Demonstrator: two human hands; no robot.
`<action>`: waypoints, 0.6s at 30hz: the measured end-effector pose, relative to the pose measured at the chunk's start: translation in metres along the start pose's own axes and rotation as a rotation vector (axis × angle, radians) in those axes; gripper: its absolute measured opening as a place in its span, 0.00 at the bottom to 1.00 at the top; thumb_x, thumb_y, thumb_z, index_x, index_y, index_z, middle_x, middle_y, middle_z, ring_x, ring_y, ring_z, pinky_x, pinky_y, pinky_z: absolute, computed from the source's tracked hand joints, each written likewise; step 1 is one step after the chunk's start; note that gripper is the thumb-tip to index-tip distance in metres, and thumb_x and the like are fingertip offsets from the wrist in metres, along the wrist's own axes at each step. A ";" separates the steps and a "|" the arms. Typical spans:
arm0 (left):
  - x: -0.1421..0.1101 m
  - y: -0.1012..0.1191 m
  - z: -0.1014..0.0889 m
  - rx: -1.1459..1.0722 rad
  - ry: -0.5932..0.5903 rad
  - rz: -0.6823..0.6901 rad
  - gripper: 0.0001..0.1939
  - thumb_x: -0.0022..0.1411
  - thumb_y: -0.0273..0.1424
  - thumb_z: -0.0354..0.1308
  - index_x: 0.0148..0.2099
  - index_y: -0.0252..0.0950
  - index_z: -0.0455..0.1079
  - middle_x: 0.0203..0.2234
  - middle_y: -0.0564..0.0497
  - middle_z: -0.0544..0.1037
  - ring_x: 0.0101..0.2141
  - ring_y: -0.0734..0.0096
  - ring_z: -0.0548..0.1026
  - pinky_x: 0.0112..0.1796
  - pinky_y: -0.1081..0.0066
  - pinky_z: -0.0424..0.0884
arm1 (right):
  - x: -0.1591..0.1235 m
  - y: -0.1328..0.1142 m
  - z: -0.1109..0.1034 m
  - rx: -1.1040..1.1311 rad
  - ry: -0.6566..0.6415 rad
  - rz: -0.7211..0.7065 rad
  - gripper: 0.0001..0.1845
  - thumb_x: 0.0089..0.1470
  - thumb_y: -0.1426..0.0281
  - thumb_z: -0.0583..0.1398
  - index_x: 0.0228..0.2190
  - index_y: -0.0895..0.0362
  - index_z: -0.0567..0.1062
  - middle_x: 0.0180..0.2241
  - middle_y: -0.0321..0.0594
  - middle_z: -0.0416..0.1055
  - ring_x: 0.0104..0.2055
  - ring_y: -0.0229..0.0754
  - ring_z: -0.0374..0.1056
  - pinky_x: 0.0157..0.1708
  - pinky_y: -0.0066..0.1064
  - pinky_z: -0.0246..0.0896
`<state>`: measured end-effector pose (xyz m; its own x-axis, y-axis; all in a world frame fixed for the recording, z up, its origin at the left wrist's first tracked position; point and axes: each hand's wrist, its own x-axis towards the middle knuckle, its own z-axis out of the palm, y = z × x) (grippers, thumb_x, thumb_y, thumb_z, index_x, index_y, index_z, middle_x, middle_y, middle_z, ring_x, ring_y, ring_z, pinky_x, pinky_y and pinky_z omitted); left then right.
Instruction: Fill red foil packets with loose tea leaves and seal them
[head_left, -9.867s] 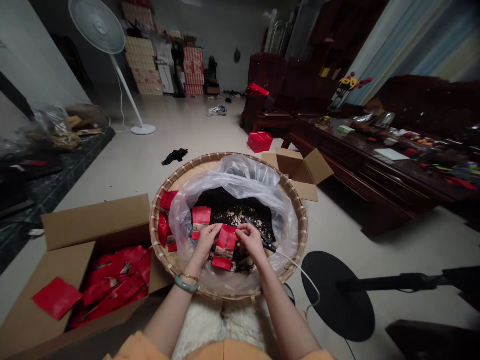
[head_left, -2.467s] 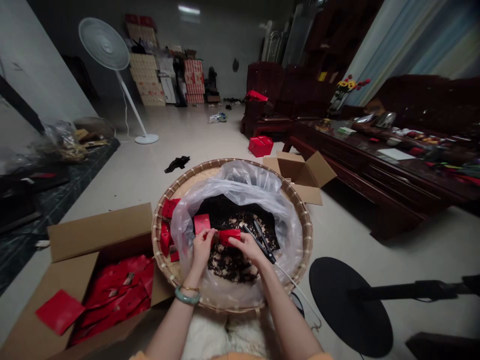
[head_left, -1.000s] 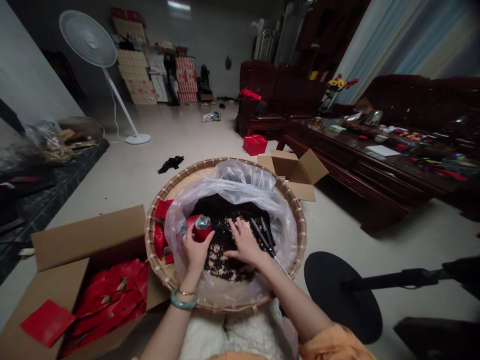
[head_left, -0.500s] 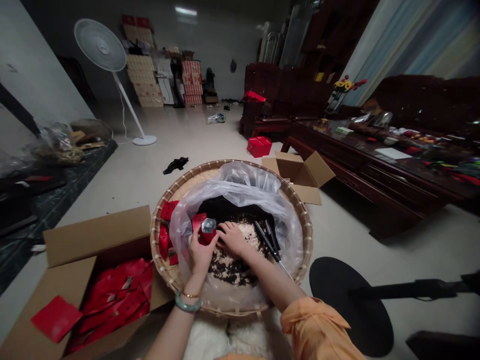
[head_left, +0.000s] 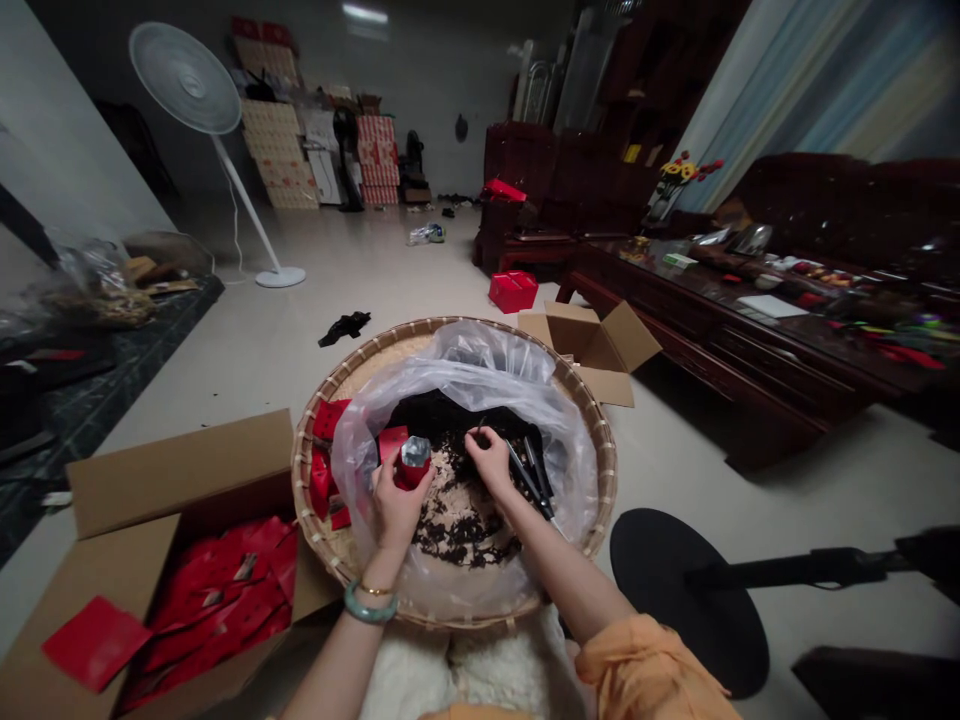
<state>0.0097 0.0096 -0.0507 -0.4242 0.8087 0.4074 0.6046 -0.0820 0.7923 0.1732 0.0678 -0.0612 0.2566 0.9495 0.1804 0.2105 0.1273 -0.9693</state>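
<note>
My left hand (head_left: 397, 507) covers the lower part of the red packet (head_left: 415, 472), so I can't see its base. At my right hand (head_left: 491, 463), any dark scrap between the fingertips is too small to make out. The white cord (head_left: 558, 524) vanishes behind my right forearm (head_left: 559, 570). Near left, the view cuts off the cardboard carton (head_left: 112, 565); far left, the fan (head_left: 187, 78) is blurred.

- The packet (head_left: 415, 478) has a smooth outside and a shiny inside, like metal foil.
- The dark leaves (head_left: 472, 550) look dry, rough and matt.
- The bag (head_left: 480, 372) is of thin plastic, wrinkled and glossy.
- The basket (head_left: 604, 450) is woven, like bamboo.
- The large box (head_left: 120, 575) is of matt cardboard.
</note>
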 end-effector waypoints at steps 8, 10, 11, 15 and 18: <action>-0.004 0.001 0.003 -0.004 -0.027 0.102 0.31 0.46 0.46 0.63 0.50 0.35 0.67 0.37 0.43 0.71 0.39 0.58 0.71 0.42 0.61 0.68 | -0.015 -0.021 -0.011 0.990 -0.018 0.689 0.16 0.52 0.61 0.50 0.28 0.55 0.73 0.25 0.41 0.74 0.32 0.44 0.71 0.37 0.41 0.68; -0.004 0.001 0.003 -0.010 -0.024 0.111 0.30 0.46 0.46 0.63 0.49 0.35 0.67 0.37 0.43 0.71 0.39 0.58 0.71 0.42 0.61 0.68 | -0.018 -0.027 -0.014 1.145 0.009 0.736 0.17 0.54 0.61 0.49 0.27 0.56 0.74 0.26 0.42 0.75 0.35 0.44 0.72 0.40 0.44 0.68; -0.004 0.002 0.003 -0.015 -0.023 0.120 0.30 0.46 0.46 0.63 0.49 0.35 0.67 0.37 0.44 0.71 0.39 0.58 0.71 0.43 0.60 0.68 | -0.019 -0.030 -0.014 1.205 0.021 0.750 0.17 0.54 0.61 0.49 0.27 0.56 0.73 0.26 0.41 0.75 0.36 0.44 0.72 0.41 0.44 0.67; -0.004 0.005 0.003 -0.025 -0.053 0.187 0.28 0.48 0.45 0.63 0.48 0.34 0.67 0.37 0.44 0.72 0.40 0.58 0.71 0.43 0.60 0.69 | -0.018 -0.038 -0.013 1.361 0.062 0.790 0.13 0.54 0.67 0.51 0.24 0.56 0.72 0.25 0.38 0.74 0.37 0.40 0.72 0.43 0.40 0.67; -0.004 0.006 0.003 -0.006 -0.093 0.253 0.26 0.49 0.42 0.63 0.47 0.35 0.67 0.38 0.44 0.73 0.41 0.59 0.71 0.44 0.60 0.68 | -0.017 -0.042 -0.013 1.377 0.111 0.778 0.11 0.53 0.69 0.52 0.23 0.56 0.71 0.23 0.36 0.73 0.34 0.39 0.72 0.41 0.37 0.69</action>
<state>0.0168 0.0072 -0.0488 -0.1965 0.8122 0.5493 0.6794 -0.2911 0.6735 0.1722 0.0427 -0.0213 -0.0329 0.8869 -0.4608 -0.9641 -0.1497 -0.2193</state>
